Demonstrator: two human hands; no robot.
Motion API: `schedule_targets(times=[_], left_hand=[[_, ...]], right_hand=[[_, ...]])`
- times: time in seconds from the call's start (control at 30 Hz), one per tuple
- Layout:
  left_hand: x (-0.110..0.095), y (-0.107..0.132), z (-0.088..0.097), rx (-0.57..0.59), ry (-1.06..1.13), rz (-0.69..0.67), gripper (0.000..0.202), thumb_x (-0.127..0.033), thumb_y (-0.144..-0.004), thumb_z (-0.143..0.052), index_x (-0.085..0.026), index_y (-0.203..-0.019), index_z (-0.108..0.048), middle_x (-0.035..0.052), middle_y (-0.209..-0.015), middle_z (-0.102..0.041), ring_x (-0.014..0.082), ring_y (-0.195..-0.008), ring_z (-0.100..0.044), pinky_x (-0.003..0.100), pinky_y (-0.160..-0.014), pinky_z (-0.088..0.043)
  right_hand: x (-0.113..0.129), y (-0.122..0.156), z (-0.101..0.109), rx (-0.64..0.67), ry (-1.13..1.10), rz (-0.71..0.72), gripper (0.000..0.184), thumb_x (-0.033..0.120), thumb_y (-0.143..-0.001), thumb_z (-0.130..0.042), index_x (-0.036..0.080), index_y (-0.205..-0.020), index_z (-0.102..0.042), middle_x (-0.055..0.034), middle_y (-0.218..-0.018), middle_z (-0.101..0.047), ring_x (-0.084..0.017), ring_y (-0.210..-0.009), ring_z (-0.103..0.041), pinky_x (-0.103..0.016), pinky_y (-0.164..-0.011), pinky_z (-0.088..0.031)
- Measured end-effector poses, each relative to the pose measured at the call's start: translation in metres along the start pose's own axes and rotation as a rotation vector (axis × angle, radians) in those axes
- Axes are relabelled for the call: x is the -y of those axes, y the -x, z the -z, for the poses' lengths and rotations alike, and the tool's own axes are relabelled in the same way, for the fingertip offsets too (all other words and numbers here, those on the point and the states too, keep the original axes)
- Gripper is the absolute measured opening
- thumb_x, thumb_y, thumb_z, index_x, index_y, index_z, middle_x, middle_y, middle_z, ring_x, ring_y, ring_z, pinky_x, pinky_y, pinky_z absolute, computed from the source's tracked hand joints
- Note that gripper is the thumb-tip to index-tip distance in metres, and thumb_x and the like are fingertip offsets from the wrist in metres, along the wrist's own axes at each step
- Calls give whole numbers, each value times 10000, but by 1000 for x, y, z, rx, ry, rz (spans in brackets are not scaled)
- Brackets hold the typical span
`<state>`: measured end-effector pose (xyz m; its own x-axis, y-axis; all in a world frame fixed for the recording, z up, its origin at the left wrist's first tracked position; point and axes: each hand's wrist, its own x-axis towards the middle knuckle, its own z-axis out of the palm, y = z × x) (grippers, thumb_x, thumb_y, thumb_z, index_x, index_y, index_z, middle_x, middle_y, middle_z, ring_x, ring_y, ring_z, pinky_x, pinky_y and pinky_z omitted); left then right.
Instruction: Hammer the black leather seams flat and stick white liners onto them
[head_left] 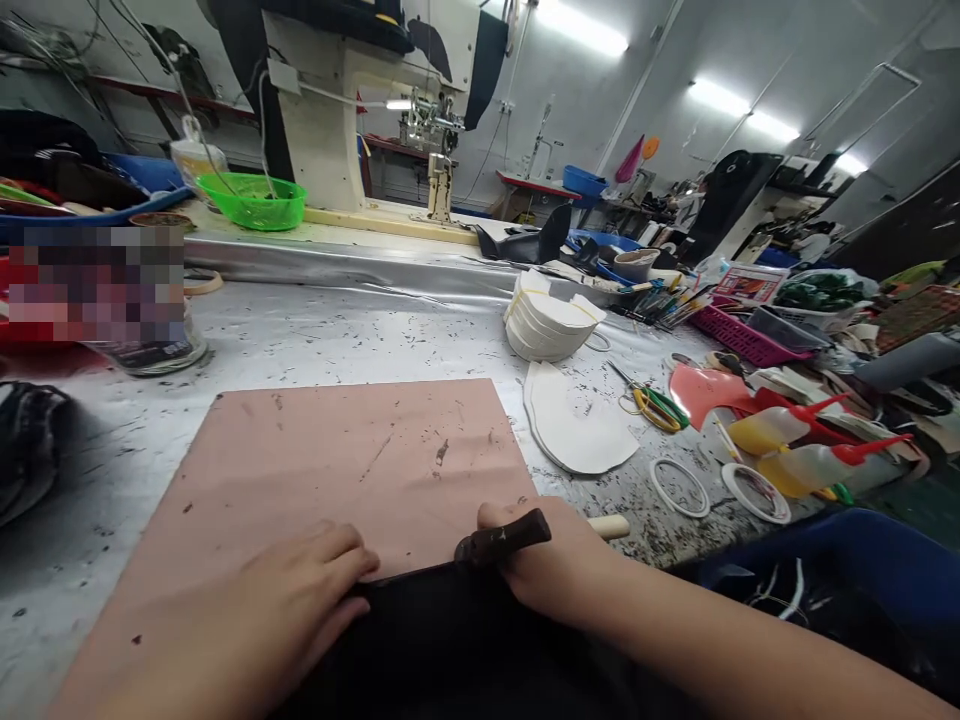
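Observation:
My right hand (555, 560) is closed around a hammer (510, 538) with a dark metal head. The pale end of its handle sticks out to the right of my fist. The hammer head rests at or just over the edge of a black sheet of material (450, 640), cloth or leather, I cannot tell which. At the left end of that edge, my left hand (307, 600) pinches the material between thumb and fingers. Beneath both hands lies a pinkish-tan board (337, 450) with dark marks. The lower part of the black sheet runs out of the frame.
Beyond the board stand stacked white cut pieces (551, 325), with a single white piece (577, 425) in front. To the right lie scissors (656, 405), tape rolls (679, 488) and red-tipped bottles (817, 465). A sewing machine (322, 120) and a green basket (259, 205) stand behind.

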<state>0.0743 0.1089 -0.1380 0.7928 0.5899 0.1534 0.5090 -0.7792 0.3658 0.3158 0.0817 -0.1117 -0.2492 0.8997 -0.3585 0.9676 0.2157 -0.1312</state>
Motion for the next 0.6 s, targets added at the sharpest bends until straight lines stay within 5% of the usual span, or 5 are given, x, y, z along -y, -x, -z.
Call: schedule_targets(times=[0.1, 0.17, 0.4, 0.6], left_hand=[[14, 11, 3, 214, 170, 192, 148, -177, -831, -477, -247, -861, -604, -21, -833, -642, 148, -733, -617, 227, -638, -465], [17, 14, -3, 230, 237, 236, 144, -160, -830, -468, -233, -835, -591, -12, -835, -625, 151, -763, -599, 233, -665, -454], [27, 24, -13, 155, 349, 113, 254, -89, -865, -377, -217, -864, -597, 4, -845, -584, 131, -785, -565, 211, -699, -443], [24, 36, -15, 83, 70, -112, 255, -11, -839, -401, -178, -884, -588, 33, -854, -587, 168, -762, -537, 266, -683, -444]], right_hand=[[14, -3, 8, -30, -24, 76, 114, 136, -729, -508, 214, -768, -581, -5, -655, -635, -142, -560, -513, -255, -469, -193], [25, -7, 8, -56, -81, 131, 98, 138, -749, -501, 207, -760, -569, 0, -668, -629, -133, -567, -504, -253, -478, -198], [47, -19, -11, 35, -35, 113, 136, 128, -737, -495, 216, -831, -538, 21, -629, -595, -126, -519, -459, -257, -451, -165], [66, -25, 3, -27, -24, 122, 101, 129, -757, -482, 207, -771, -545, 17, -628, -595, -125, -529, -477, -261, -458, -170]])
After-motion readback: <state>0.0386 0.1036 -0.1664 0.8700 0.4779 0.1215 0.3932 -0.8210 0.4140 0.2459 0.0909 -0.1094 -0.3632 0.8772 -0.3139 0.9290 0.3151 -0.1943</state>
